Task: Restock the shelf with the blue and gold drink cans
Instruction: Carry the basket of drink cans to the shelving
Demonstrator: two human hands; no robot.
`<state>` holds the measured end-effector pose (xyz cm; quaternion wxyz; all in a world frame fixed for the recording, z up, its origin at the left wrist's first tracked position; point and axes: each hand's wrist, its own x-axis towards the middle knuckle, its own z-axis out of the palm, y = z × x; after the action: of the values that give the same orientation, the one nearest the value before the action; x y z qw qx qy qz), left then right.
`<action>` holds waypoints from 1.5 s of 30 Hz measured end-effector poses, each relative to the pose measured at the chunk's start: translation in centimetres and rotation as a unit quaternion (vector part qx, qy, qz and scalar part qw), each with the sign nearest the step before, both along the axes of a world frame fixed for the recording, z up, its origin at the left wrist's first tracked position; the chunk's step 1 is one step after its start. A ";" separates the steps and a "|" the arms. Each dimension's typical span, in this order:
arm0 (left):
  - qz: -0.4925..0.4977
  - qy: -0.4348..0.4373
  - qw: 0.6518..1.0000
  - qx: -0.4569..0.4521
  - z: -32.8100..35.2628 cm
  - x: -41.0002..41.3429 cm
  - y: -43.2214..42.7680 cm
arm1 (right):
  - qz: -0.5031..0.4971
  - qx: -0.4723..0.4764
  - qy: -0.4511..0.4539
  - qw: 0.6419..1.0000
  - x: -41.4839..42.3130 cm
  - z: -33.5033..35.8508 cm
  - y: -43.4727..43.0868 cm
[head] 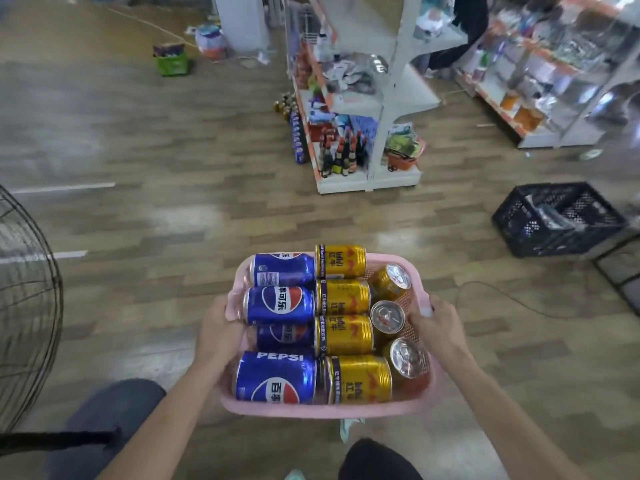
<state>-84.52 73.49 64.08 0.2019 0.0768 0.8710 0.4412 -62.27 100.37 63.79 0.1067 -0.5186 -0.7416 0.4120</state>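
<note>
Knees and forearms, then pink plastic basket (242,408) of drink cans, carried at waist height over wood-pattern floor.

Head view: left hand (219,329) clenched round the basket's left rim, right hand (437,323) clenched round the right rim. Contents: blue Pepsi cans (277,377) lying left, gold Red Bull cans (360,377) lying centre, more gold cans tilted at right. Judged heavy when full; thin basket likely flexes; cans rigid, smooth, prone to rolling and denting. Best lifted singly round the body. White shelf unit (377,109) stands well ahead.
</note>
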 end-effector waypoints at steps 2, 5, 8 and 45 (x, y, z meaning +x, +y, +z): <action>0.015 0.006 1.000 -0.015 0.0 -2.2 2.5 | 0.017 0.008 -0.007 1.000 -3.2 0.0 3.2; 0.050 0.003 0.999 -0.019 -0.4 -5.5 5.9 | 0.037 0.003 -0.023 0.999 -8.0 0.3 7.9; 0.089 -0.007 0.996 -0.017 0.3 -8.1 8.9 | 0.056 -0.013 -0.025 0.998 -12.5 0.8 12.3; 0.153 -0.049 0.986 0.040 1.0 -67.7 34.2 | 0.151 -0.036 0.023 0.988 -74.7 0.0 38.7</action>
<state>-152.26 107.70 65.08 0.1711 -0.0711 0.8432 0.5047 -136.93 139.11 63.83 0.0416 -0.3944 -0.7935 0.4616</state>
